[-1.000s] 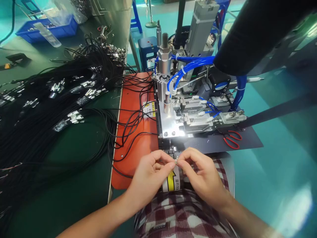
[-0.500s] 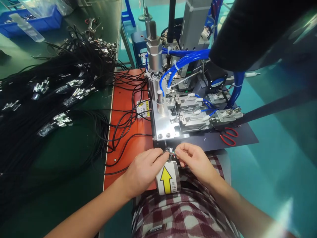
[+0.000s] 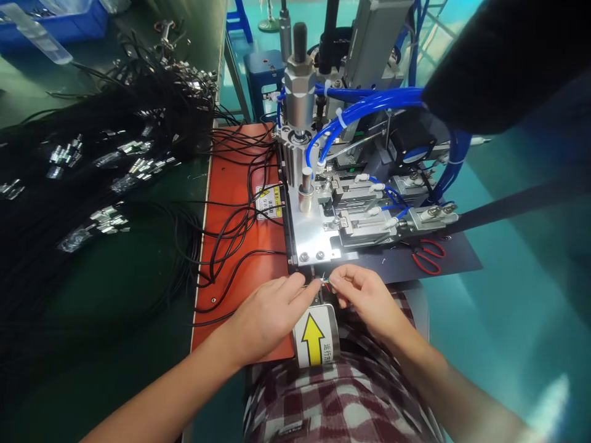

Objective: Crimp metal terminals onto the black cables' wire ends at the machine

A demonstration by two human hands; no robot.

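Note:
My left hand (image 3: 270,314) is closed with its fingertips on the end of a black cable (image 3: 215,323), which runs in from the left beneath the hand. Thin coloured wires (image 3: 325,282), one of them red, stick out of that end. Thumb and forefinger of my right hand (image 3: 362,294) pinch the wires from the other side. Both hands are at the near edge of a machine with a bright metal plate (image 3: 307,237). Below them is a white label (image 3: 327,326) with a yellow arrow. My fingers hide most of the cable end.
Several black cables lie over an orange board (image 3: 231,264). Further left, a large cable bundle (image 3: 106,147) with shiny metal connectors covers the bench. A blue bin (image 3: 87,24) stands behind it. Red-handled pliers (image 3: 429,257) lie right of the machine, below blue air hoses (image 3: 369,98).
The view has shifted slightly, so the machine sits a little further right and lower. My hands remain together, and the coloured wires show more clearly between my fingertips.

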